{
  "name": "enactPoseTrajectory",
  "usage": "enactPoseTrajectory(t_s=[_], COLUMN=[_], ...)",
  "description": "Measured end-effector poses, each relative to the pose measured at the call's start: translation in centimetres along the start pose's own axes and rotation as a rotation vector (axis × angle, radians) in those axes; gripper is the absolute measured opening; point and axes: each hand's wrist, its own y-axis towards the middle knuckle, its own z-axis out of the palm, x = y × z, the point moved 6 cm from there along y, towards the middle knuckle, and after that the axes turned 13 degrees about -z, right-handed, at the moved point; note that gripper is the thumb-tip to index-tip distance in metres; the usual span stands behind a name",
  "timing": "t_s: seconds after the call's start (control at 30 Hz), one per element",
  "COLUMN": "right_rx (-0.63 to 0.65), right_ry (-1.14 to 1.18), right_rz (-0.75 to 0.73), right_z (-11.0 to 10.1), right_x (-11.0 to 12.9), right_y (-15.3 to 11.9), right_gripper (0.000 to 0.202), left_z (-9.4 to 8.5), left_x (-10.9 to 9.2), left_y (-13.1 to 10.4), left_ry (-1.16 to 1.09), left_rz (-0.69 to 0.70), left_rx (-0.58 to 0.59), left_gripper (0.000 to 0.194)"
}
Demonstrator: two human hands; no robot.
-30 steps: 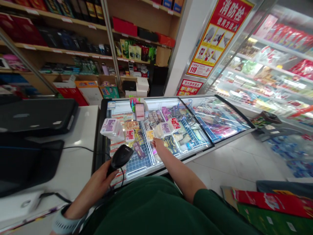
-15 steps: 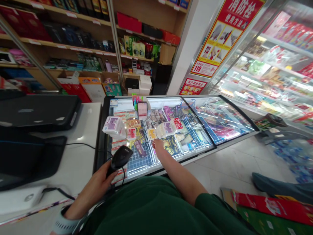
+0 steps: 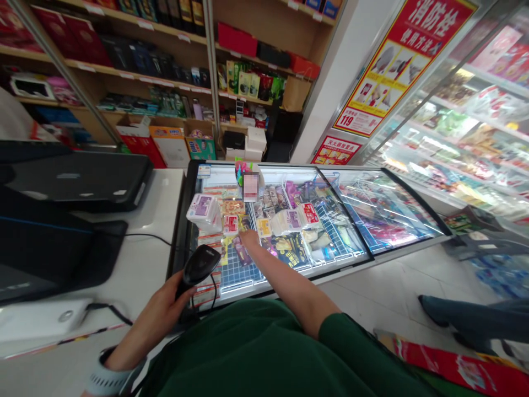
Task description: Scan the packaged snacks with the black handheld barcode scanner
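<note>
My left hand is wrapped round the handle of a black barcode scanner, its head pointing up and right over the near left end of a chest freezer. Stretched out above the glass top, my right hand is just right of a small red-labelled pack. Its fingers are too small and blurred to make out. To its right lie a yellow-labelled pack and a row of clear packs with a purple label and a red label. A purple-labelled stack stands farther left.
A white counter with black checkout machines borders the freezer on the left. A cup of colourful items stands at the freezer's back edge. Stocked shelves rise behind. Another person's leg shows at right.
My right hand has moved left, from beside the yellow-labelled pack toward the red-labelled one. My left hand keeps hold of the barcode scanner. The view has turned slightly left.
</note>
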Motion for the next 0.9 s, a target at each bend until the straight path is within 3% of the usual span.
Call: enactPoseTrajectory(t_s=[0.1,0.3,0.4,0.63,0.9], right_rx=[-0.035,-0.037,-0.018,0.013,-0.043], right_ry=[-0.165,-0.394,-0.464,-0.616,-0.605], right_rz=[-0.001,-0.018,-0.033,-0.094,-0.152], right_z=[0.7,2.8,3.8,4.4,1.6], right_x=[1.2,2.6,2.8,3.3,3.1], right_y=[0.6,0.8,0.7,1.2,0.4], right_gripper=[0.024,0.076,0.089,0.082,0.069], left_z=[-0.5,-0.6,-0.8,-1.4,-1.3], left_x=[0.4,1.7,2.1,1.8,2.1], left_y=[-0.1,0.0,0.0,-0.1,0.1], left_ry=[-0.025,-0.047,-0.047,-0.046,-0.034], left_rz=[-0.022,-0.058,-0.059,-0.047,-0.037], left_rx=[-0.006,-0.005,-0.021,-0.036,-0.049], left_gripper=[0.053,0.054,0.051,0.045,0.052])
